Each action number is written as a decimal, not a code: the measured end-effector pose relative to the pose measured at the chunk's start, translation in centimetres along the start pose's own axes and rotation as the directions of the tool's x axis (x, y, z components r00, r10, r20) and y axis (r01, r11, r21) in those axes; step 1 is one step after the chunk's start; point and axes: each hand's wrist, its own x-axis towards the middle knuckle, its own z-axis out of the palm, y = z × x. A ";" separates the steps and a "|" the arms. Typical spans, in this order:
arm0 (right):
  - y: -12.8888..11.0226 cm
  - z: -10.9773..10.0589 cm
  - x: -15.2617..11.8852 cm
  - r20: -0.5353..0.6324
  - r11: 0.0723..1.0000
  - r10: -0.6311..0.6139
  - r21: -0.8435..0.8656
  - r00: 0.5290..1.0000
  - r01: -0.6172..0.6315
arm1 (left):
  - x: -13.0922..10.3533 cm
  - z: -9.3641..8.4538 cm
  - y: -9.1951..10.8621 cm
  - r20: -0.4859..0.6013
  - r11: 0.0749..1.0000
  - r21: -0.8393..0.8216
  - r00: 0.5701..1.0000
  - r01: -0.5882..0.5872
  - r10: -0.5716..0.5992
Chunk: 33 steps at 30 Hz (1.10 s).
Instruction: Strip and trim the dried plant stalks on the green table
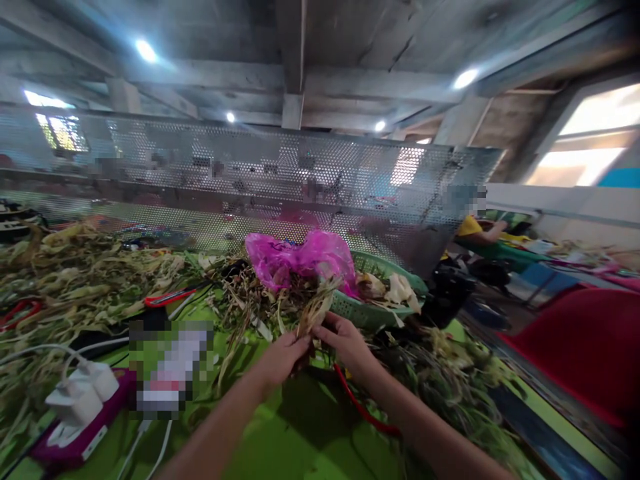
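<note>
Both of my hands meet over the middle of the green tabletop (270, 433). Between them stands a bundle of dried, straw-coloured husk leaves (316, 308), its loose ends pointing up and away from me. My left hand (287, 352) closes round the base of the bundle. The fingers of my right hand (343, 339) pinch it from the other side. Below my right wrist lies a red curved handle (363, 403), its other end hidden by the hand. Just beyond my hands are a pink plastic bag (300, 257) and a green basket (360, 310) holding pale husks.
Dried leaves (85, 280) heap up at the left, more greenish strands (440, 380) at the right. A purple power strip (90, 440) with white plugs sits at front left, near a blurred-out phone (173, 367). Behind runs a perforated metal screen (250, 173). A red chair (575, 347) stands right; a co-worker's arm (487, 233) shows beyond.
</note>
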 end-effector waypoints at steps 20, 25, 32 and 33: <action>-0.2 1.0 -1.4 0.017 0.997 0.078 0.005 0.997 -0.078 | -0.3 -0.2 -0.8 0.116 0.973 0.230 0.992 0.019 -0.047; -0.5 0.8 -1.0 -0.097 0.999 -0.033 -0.036 0.995 0.030 | -0.4 -0.2 0.1 0.080 0.937 0.332 0.993 -0.104 0.082; -1.1 0.8 -1.2 -0.307 0.998 -0.052 -0.052 0.950 0.038 | -0.1 -0.8 0.2 0.009 0.785 0.601 0.984 -0.148 0.179; -1.2 0.9 -1.2 -0.321 0.998 -0.052 -0.060 0.946 0.034 | -0.1 -0.7 0.3 0.013 0.784 0.600 0.982 -0.157 0.186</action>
